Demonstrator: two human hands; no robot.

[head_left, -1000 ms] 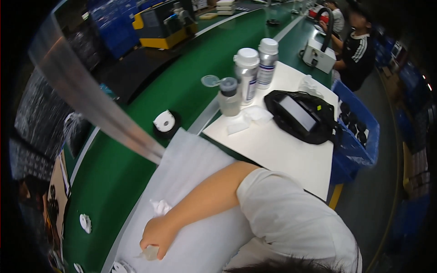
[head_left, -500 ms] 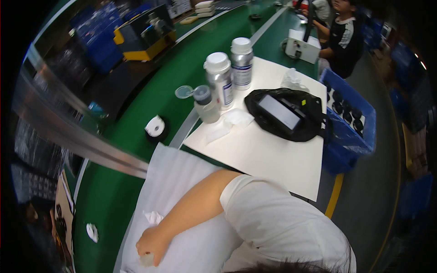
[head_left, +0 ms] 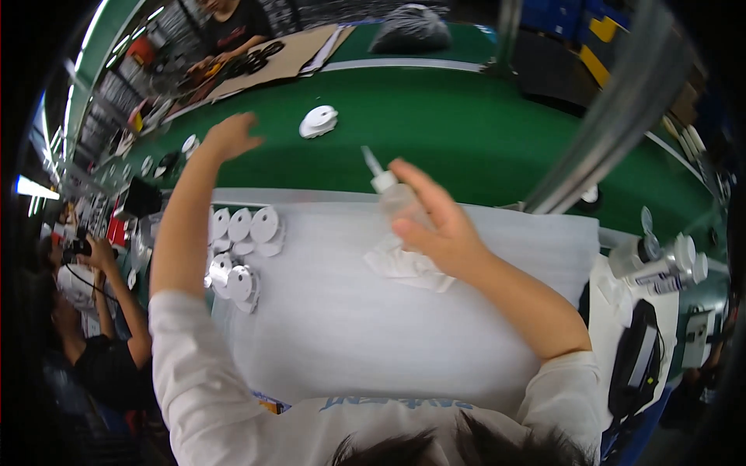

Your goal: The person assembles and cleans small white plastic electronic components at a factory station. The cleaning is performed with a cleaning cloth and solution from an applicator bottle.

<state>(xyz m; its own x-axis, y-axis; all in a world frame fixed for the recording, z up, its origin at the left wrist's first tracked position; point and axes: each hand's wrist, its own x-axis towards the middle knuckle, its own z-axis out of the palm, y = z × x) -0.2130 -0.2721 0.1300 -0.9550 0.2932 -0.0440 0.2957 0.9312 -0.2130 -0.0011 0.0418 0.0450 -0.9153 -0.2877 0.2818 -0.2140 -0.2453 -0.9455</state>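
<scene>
My right hand (head_left: 445, 225) grips a small translucent squeeze bottle (head_left: 397, 200) with a white cap and a thin nozzle tilted up and to the left. It hovers over the white foam sheet (head_left: 334, 334), above a crumpled white wipe (head_left: 412, 266). My left hand (head_left: 231, 137) is stretched over the green conveyor belt (head_left: 435, 101), thumb and fingers apart, with nothing visible in it. To its right, a white round part (head_left: 319, 121) lies on the belt, apart from the hand. Several similar white discs (head_left: 242, 227) stand in rows at the sheet's left side, partly behind my left forearm.
A metal post (head_left: 606, 116) rises at the right of the sheet. Metal bottles with white caps (head_left: 682, 252) and a black bag (head_left: 633, 357) lie beyond it. A co-worker (head_left: 233, 31) sits across the belt near cardboard (head_left: 299, 54); another person (head_left: 109, 349) is at the left.
The view has swung to the left. My left hand has come into sight over the belt. My right hand, low on the sheet before, is now raised with the squeeze bottle.
</scene>
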